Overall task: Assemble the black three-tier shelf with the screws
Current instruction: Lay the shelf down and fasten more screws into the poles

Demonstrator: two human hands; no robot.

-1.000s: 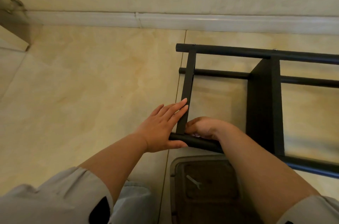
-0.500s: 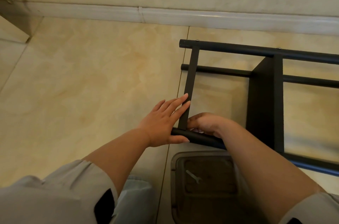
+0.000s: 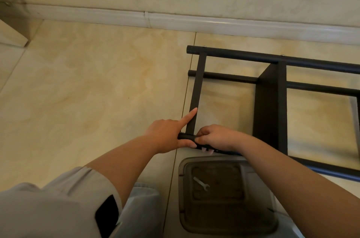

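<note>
Two hands: both at the near-left corner of the black shelf frame (image 3: pixel 270 101), which lies on its side on the beige tiled floor (image 3: pixel 87 91), right of centre, just short of the far wall.
Far left: a door edge (image 3: pixel 11 21) with a metal fitting, where the floor meets the white baseboard (image 3: pixel 116 17).
Near left: a grey sleeve (image 3: pixel 58 204) and the left forearm, reaching in from the bottom edge.
Left hand (image 3: pixel 165 136): wrapped around the end of the near black tube (image 3: pixel 187 136), thumb underneath, index finger straight and laid along the flat black crossbar (image 3: pixel 198 91) that runs away towards the far wall.
Joint: the crossbar meets the near tube right between the two hands.
Right hand (image 3: pixel 216 136): just beside the left, fingers curled down over the same tube; something small and pale pink (image 3: pixel 207 150) peeks out beneath it, too hidden to name.
Near centre: a grey plastic stool (image 3: pixel 183 189) below the hands, a small silver wrench (image 3: pixel 201 183) lying loose in its recessed top.
Far tubes: two more black tubes run rightwards; the top one shows small screw heads (image 3: pixel 204 46).
Right: an upright black shelf panel (image 3: pixel 270 105) stands between the tubes, its far end joined to the top tube.
</note>
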